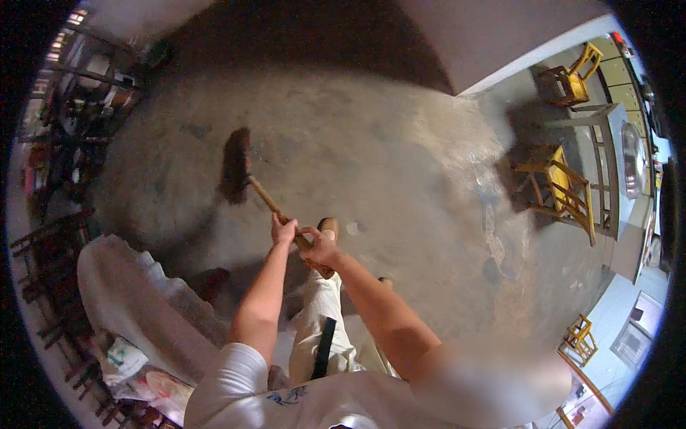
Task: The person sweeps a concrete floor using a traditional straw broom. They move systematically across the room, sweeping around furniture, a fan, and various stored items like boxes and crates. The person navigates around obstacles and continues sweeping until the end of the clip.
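Both my hands grip the wooden handle of a broom [264, 194]. My left hand [284, 230] is wrapped round the shaft closer to the head, and my right hand [319, 247] closes on it just behind, nearer my body. Dark reddish-brown bristles [235, 166] form the wide broom head, which lies out ahead of me to the left, at the concrete floor [343, 150]. The end of the handle passes below my right hand, over my leg. One brown shoe [329, 227] shows beside my right hand.
At right, a yellow wooden chair [564, 187] stands by a table [607, 164] bearing a metal basin [632, 159]. Another chair [569, 82] is farther back, beyond a wall corner [455, 93]. A pale covered piece of furniture [136, 300] is at left, near dark racks [53, 250].
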Available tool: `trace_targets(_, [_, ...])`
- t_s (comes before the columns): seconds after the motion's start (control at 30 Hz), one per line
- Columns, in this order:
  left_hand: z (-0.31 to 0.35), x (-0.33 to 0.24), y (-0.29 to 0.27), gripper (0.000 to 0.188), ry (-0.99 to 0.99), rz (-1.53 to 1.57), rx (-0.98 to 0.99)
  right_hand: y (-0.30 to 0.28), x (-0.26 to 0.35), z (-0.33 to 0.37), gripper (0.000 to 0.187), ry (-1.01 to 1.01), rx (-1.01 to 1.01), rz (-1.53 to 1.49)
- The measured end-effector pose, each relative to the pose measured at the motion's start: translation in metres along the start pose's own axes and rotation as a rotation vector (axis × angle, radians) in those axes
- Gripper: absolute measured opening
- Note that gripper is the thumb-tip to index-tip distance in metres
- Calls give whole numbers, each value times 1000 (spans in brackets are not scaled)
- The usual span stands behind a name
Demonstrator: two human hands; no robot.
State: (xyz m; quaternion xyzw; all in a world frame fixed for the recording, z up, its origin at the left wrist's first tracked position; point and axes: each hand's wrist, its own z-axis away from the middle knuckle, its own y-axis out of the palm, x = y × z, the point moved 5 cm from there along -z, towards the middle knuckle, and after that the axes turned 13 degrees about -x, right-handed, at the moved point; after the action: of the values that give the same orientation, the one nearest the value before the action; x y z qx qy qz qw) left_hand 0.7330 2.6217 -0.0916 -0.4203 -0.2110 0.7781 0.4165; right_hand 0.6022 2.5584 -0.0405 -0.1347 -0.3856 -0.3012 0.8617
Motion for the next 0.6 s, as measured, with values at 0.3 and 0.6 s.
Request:
trace_targets(0.3, [-78, -29, 22, 80, -76, 88, 23, -8, 62, -68, 65, 223, 134, 26])
trace_targets(0.6, [91, -120, 114, 75, 292, -274, 466, -113, 48, 74, 63, 395, -467, -506])
